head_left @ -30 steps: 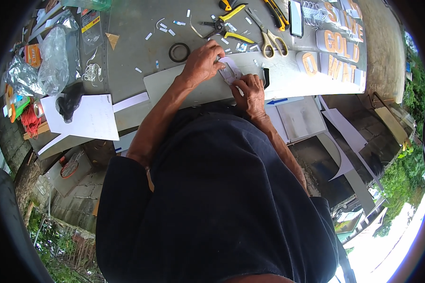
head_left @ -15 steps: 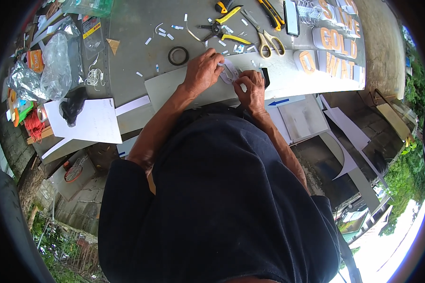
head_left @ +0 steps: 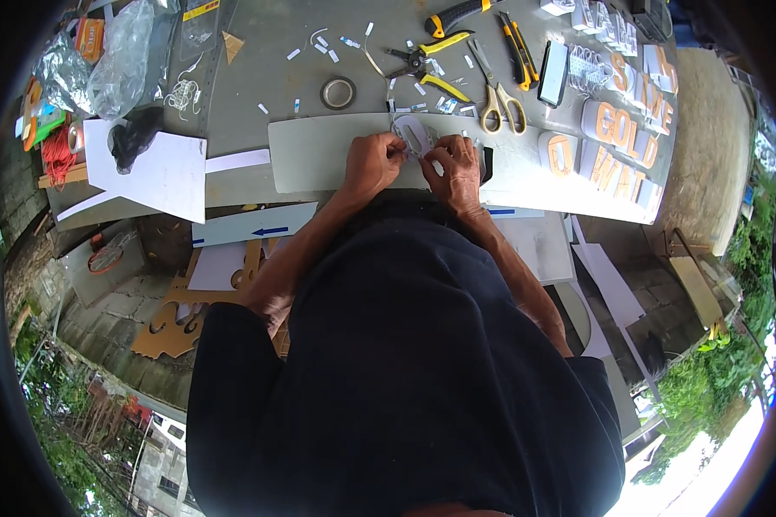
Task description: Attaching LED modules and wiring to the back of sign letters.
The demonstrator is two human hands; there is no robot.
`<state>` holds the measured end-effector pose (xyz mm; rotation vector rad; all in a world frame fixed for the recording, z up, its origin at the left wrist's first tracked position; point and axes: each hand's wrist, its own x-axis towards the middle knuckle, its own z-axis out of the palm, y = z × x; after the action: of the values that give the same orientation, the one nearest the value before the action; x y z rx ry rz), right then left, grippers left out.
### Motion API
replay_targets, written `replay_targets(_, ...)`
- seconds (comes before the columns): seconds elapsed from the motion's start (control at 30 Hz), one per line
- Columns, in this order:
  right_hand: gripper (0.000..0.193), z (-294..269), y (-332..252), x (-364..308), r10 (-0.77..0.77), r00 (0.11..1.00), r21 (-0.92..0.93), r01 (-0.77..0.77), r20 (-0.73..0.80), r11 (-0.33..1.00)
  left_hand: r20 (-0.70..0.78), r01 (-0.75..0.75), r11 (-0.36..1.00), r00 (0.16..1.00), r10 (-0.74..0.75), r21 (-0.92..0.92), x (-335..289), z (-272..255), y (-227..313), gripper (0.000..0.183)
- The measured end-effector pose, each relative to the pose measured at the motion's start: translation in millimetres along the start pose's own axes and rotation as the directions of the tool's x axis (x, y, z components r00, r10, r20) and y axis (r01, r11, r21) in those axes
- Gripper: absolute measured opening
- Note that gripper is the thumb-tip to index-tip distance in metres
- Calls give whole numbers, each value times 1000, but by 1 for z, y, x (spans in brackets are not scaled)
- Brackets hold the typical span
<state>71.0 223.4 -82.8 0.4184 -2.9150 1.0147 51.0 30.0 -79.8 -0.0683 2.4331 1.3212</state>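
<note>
Table (head_left: 241, 86): gray top
Near edge: long pale board (head_left: 310, 151)
Mid: dark tape roll (head_left: 325, 92), lots of sm. white bits (head_left: 322, 41)
Tools: yellow-&-black pliers (head_left: 427, 65), yellow-&-black knife (head_left: 517, 52), scissors (head_left: 492, 84) w/ cream handles
R side: phone (head_left: 553, 73), white wire bundle (head_left: 588, 71), fat letters (head_left: 608, 125) w/ orange tops
L side: clear bags (head_left: 122, 69), white string (head_left: 184, 96), tan triangle (head_left: 232, 46), big white sheet (head_left: 168, 177)

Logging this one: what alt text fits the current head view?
A person's left hand and right hand meet at the near end of a small white oval piece over a pale board. Beyond lie a tape roll, yellow-handled pliers and scissors; orange-faced letters sit at the right.
</note>
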Motion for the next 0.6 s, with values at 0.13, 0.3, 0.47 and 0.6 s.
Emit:
replay_targets(0.13,14,-2,10,11,-104,992,28,102,72,994,-112,139,984,982,-152,-113,-6,16,9,18)
replay_targets(0.3,16,-8,22,22,-250,951,70,241,182,968,-215,174,975,956,-201,-137,-13,28,18,18)
replay_targets(0.47,17,-8,38,29,-344,920,139,321,188,937,-268,217,963,929,-254,-161,-15,35,24,16)
replay_targets(0.6,17,-9,45,32,-399,893,186,365,207,912,-418,175,975,882,-218,-140,-18,45,26,17)
